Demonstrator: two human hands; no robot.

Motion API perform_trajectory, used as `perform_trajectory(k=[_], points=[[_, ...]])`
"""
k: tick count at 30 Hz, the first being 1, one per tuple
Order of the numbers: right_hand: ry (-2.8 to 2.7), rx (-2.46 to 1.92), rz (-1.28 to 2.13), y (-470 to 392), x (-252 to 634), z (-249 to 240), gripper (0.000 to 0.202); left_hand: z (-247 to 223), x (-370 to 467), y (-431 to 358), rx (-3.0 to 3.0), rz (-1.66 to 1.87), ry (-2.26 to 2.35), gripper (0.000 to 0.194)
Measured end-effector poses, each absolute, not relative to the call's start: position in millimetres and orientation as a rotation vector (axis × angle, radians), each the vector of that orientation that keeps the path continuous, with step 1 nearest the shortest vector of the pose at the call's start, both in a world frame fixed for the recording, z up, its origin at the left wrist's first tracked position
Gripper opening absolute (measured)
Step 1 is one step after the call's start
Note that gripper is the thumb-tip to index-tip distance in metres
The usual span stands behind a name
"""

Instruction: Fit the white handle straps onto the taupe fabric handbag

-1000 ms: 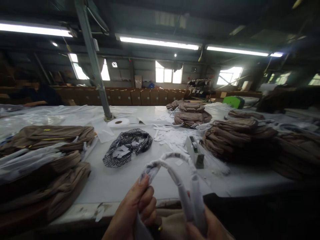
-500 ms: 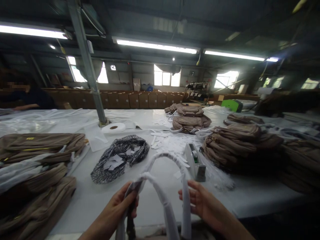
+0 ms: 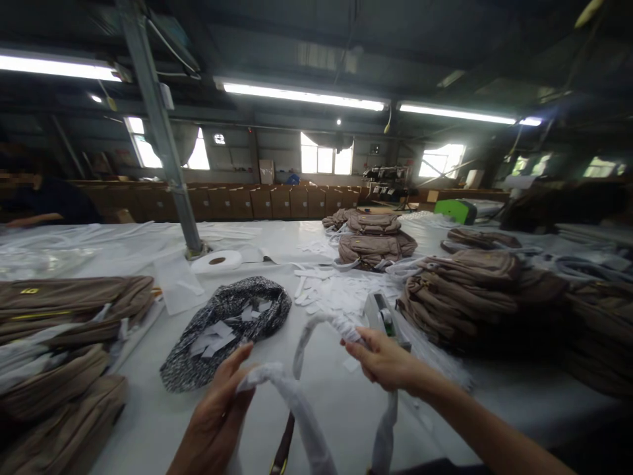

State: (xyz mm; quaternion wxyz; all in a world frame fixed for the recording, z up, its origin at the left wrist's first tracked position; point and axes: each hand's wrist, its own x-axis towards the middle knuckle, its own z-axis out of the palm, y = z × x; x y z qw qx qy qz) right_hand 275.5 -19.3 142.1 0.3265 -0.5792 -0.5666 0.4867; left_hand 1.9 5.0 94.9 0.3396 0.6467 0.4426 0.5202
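Note:
Two bag handles wrapped in thin white paper arch up at the bottom centre; the bag itself is below the picture. My right hand is closed around the top of the far handle, thumb and fingers pinching the crinkled wrap. My left hand curls about the left side of the near handle, its thumb raised; part of its grip is hidden. A dark strap with a gold-coloured metal fitting hangs between the hands. Just behind my right hand stands a grey tape dispenser.
A black-and-white speckled cloth holds white paper slips. Loose white strips lie beyond. Brown bags are stacked left and right. A paper roll sits by a metal post. Another person works far left.
My right hand has gone from beside the far handle, fingers apart, to gripping its top, which now bends over. My left hand has shifted slightly left and down along the near handle.

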Motion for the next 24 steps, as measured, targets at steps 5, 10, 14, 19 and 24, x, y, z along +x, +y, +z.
perform_trajectory(k=[5,10,14,19,24], points=[[-1.802,-1.211,1.469,-19.5,255.6,165.0,0.033,144.3,32.8,16.1,1.926,1.003,0.647,0.007],[-1.347,-1.315,1.376,-25.2,289.3,168.5,0.041,133.5,22.9,44.4,1.772,0.599,0.612,0.028],[-1.235,-1.351,1.365,-39.0,319.6,146.5,0.043,104.8,2.4,52.3,1.472,0.468,0.615,0.035],[-1.348,-1.458,1.296,-46.7,324.5,143.9,0.039,107.9,5.3,46.3,1.533,0.425,0.671,0.036],[-1.197,-1.323,1.631,-37.4,318.6,169.6,0.027,121.5,19.0,38.8,1.881,0.602,0.798,0.032]])
